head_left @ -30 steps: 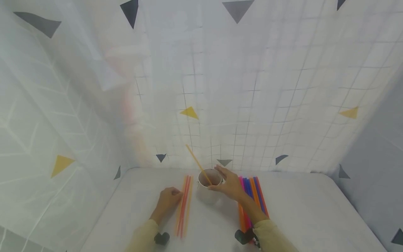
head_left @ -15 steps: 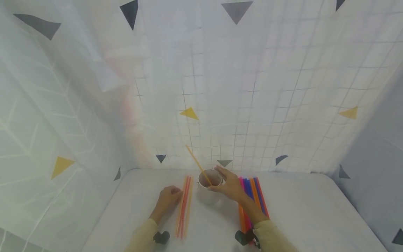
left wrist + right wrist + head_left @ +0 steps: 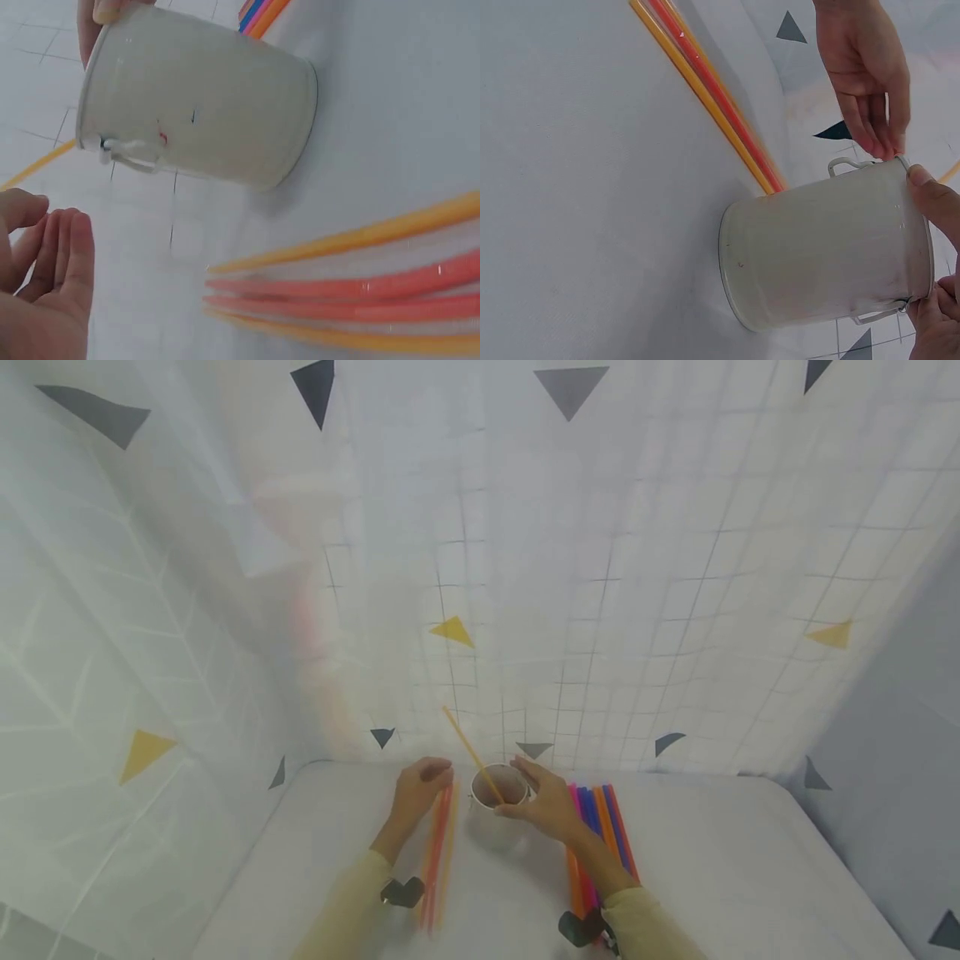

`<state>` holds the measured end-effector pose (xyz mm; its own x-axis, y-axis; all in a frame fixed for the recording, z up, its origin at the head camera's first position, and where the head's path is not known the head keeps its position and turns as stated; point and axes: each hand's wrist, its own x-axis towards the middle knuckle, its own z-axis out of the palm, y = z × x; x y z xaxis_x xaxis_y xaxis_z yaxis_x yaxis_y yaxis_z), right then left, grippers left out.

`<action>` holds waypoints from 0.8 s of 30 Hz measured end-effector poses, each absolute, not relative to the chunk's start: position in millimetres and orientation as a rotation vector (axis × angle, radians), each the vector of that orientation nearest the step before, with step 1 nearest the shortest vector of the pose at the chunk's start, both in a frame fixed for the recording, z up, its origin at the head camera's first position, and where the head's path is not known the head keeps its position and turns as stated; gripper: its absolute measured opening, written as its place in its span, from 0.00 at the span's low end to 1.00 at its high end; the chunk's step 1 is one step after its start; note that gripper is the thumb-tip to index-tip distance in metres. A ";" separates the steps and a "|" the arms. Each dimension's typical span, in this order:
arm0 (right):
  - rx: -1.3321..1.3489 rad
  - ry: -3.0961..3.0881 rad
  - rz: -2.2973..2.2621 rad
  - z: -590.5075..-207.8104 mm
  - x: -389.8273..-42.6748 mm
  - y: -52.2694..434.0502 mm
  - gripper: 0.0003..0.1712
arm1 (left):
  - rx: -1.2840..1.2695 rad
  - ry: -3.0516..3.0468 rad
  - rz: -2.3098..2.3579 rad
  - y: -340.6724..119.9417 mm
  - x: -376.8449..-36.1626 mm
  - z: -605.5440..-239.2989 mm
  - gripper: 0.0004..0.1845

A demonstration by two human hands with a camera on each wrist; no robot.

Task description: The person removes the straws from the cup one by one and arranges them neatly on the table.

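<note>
My right hand holds the rim of a small white pail with its thumb and fingers. The pail stands on the table and has small loop handles near its rim. A yellow-orange straw leans out of it to the left. My left hand is left of the pail, over the far ends of several straws. In the left wrist view its fingers are loosely bent, the thumb close by, with nothing between them. Below it lie the red straws and yellow-orange straws, side by side on the table.
A bundle of blue, orange, pink and red straws lies on the right, partly under my right forearm. The white table ends at a pale grid-patterned curtain at the back.
My left hand has left the middle of the left straws and moved forward and slightly right, closer to the pail's rim. My right hand keeps its hold on the pail.
</note>
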<state>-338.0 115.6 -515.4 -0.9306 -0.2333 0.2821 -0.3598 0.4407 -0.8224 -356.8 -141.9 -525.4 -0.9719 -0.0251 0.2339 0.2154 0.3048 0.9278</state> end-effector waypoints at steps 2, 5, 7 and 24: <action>0.533 -2.552 1.510 -515.6 -338.8 115.2 0.58 | -0.202 -2.306 -1.783 -136.8 -358.7 -523.0 0.12; 0.527 -2.551 1.519 -515.6 -339.9 114.5 0.57 | -0.231 -2.241 -1.845 -130.9 -360.2 -523.7 0.14; 0.520 -2.556 1.517 -515.6 -339.8 114.3 0.58 | -0.245 -2.222 -1.877 -127.8 -360.0 -524.7 0.15; 0.476 -2.521 1.581 -514.1 -334.9 113.3 0.60 | -0.188 -2.285 -1.852 -105.1 -360.7 -515.2 0.15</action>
<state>-334.9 113.3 -514.1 -0.9420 -0.1964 0.2722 -0.3306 0.4021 -0.8538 -360.7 -105.1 -515.2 -0.9732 -0.0234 0.2289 0.2191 0.2097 0.9529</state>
